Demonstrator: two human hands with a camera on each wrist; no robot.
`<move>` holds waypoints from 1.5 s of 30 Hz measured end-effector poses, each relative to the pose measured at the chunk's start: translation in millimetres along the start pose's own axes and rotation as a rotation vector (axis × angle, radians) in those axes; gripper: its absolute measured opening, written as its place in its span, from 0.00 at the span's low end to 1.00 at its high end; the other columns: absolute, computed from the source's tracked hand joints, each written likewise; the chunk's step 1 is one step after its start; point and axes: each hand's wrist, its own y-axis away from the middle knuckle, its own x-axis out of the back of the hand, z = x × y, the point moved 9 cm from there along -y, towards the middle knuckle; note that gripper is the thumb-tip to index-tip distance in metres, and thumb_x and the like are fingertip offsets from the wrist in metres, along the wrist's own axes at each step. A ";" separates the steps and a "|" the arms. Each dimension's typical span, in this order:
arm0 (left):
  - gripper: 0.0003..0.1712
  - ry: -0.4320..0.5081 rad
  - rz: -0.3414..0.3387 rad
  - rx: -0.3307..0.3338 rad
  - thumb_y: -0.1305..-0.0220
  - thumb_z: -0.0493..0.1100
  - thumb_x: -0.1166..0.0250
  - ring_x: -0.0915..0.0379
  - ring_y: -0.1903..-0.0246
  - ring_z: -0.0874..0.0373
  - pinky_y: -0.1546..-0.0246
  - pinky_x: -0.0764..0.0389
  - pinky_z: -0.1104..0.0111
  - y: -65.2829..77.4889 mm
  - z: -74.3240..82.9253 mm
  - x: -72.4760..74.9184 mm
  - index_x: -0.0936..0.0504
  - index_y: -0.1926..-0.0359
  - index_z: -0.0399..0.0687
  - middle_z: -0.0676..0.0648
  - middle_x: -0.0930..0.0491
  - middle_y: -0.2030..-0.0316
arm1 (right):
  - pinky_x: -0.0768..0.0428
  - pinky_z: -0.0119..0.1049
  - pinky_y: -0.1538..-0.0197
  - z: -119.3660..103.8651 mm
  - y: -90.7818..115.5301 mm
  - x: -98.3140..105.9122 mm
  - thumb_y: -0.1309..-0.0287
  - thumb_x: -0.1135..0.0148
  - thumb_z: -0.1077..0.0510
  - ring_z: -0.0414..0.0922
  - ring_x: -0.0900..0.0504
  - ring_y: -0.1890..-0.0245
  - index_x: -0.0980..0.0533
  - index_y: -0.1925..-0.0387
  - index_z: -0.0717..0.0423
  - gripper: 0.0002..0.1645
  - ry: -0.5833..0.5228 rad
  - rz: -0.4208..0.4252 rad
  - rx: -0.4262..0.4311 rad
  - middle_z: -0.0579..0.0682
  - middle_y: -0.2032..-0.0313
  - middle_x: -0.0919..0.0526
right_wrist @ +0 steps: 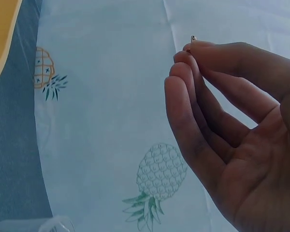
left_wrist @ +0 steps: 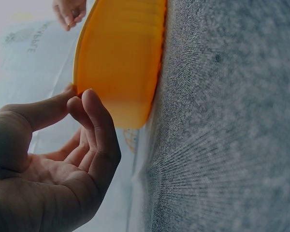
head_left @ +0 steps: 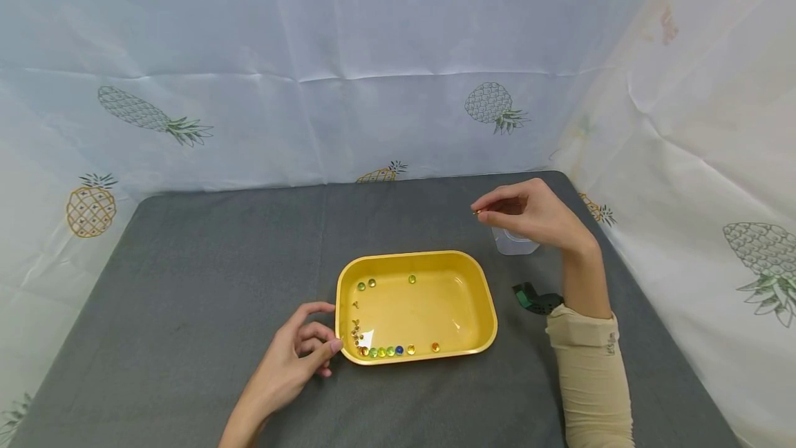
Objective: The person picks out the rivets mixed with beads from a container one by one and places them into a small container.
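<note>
A yellow tray (head_left: pixel 488 310) sits on the grey table, with several coloured beads (head_left: pixel 390 351) along its near wall and small gold pins (head_left: pixel 356 330) at its left side. My left hand (head_left: pixel 298 355) rests beside the tray's near-left corner; the thumb and curled fingers touch the tray rim (left_wrist: pixel 79 72). My right hand (head_left: pixel 528 213) hovers behind the tray's far-right corner, above a clear plastic cup (head_left: pixel 516 244). Its thumb and forefinger pinch a tiny gold pin (head_left: pixel 475 212), seen at the fingertips as a small gold pin (right_wrist: pixel 193 38).
A dark green clip-like object (head_left: pixel 533 298) lies on the table (head_left: pixel 186 310) right of the tray, near my right forearm. Pineapple-print cloth walls (head_left: pixel 373 88) close off the back and right side. Bare grey surface extends to the left.
</note>
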 end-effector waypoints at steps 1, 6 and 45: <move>0.34 0.001 -0.001 -0.001 0.27 0.39 0.27 0.18 0.73 0.59 0.69 0.10 0.64 0.0 0.0 0.0 0.32 0.27 0.43 0.36 0.14 0.60 | 0.11 0.29 0.56 1.1 0.6 1.8 0.31 0.27 0.62 0.39 0.10 0.62 0.10 0.51 0.51 0.09 0.013 0.007 -0.004 0.53 0.55 0.07; 0.35 0.005 -0.003 -0.005 0.27 0.39 0.27 0.18 0.73 0.59 0.69 0.10 0.64 -0.1 0.1 -0.2 0.32 0.27 0.42 0.36 0.14 0.60 | 0.12 0.26 0.54 8.0 5.0 10.3 0.30 0.27 0.62 0.35 0.11 0.61 0.10 0.50 0.53 0.09 0.083 0.034 -0.046 0.56 0.54 0.07; 0.35 0.001 0.000 0.003 0.27 0.39 0.27 0.18 0.74 0.58 0.69 0.10 0.64 -0.2 -1.7 -0.4 0.32 0.27 0.43 0.37 0.14 0.60 | 0.17 0.25 0.58 72.6 22.6 47.9 0.28 0.29 0.57 0.29 0.14 0.63 0.11 0.47 0.59 0.13 0.232 0.070 -0.267 0.61 0.50 0.08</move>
